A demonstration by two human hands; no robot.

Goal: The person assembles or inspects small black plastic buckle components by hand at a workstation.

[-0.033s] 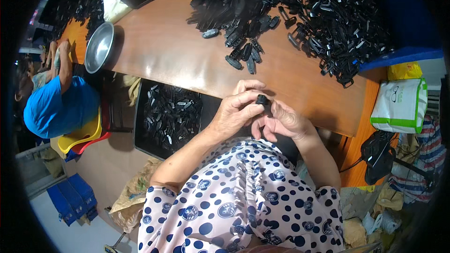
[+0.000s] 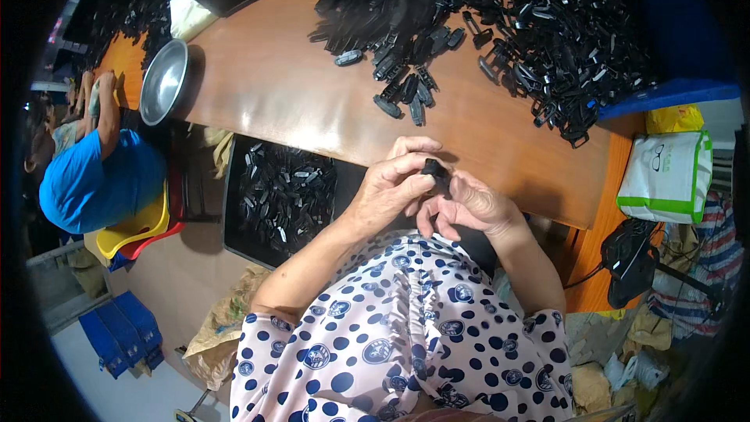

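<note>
Over the near edge of the table, my left hand (image 2: 391,185) pinches a small black plastic part (image 2: 435,172) between thumb and fingers. From the other side, the fingertips of my right hand (image 2: 476,203) close on the same part. Much of the part is covered by my fingers, so its full shape cannot be made out. Beyond my hands lies a big heap of black plastic pieces (image 2: 547,39), with several looser grey-black pieces (image 2: 406,90) at its near side. Below the table edge, left of my left hand, a black bin (image 2: 234,230) holds many similar pieces.
A metal bowl (image 2: 166,82) sits at the table's left end. Further left, a person in a blue shirt (image 2: 98,180) sits on a yellow chair (image 2: 144,230). To the right are a white and green bag (image 2: 664,176) and a black device with a cable (image 2: 631,262).
The black part has tilted between my fingers and shows more of its length. My right fingers have shifted slightly; my left hand keeps its pinch.
</note>
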